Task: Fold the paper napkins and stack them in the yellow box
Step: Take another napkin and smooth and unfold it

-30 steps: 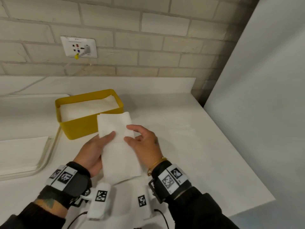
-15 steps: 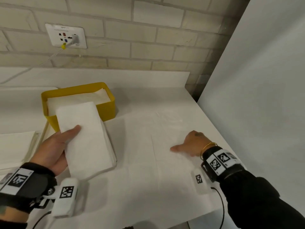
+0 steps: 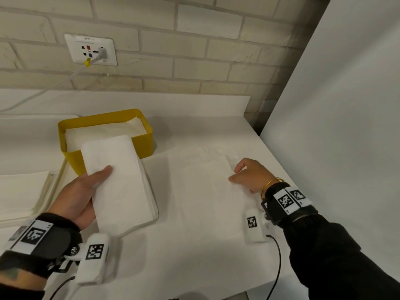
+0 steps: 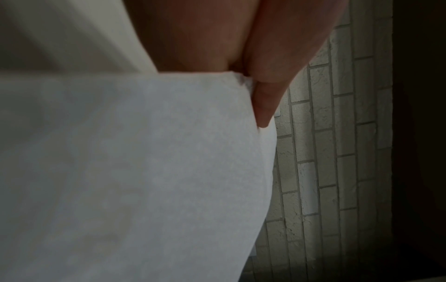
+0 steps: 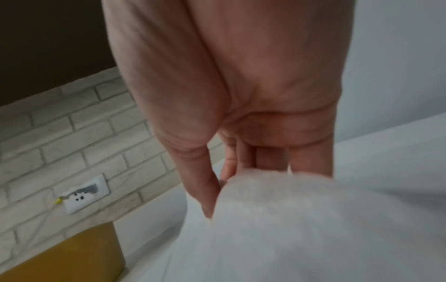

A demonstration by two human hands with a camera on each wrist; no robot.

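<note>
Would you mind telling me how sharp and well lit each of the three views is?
Head view: evenly lit, mostly sharp, brick lines bowed by the wide lens. Left wrist view: dim, the folded napkin soft, bricks sharper. Right wrist view: blurred throughout, the flat napkin a soft white mass.

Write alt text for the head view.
The left hand holds a folded napkin before a yellow box of napkins; the right hand pinches a flat napkin on the white counter.
</note>
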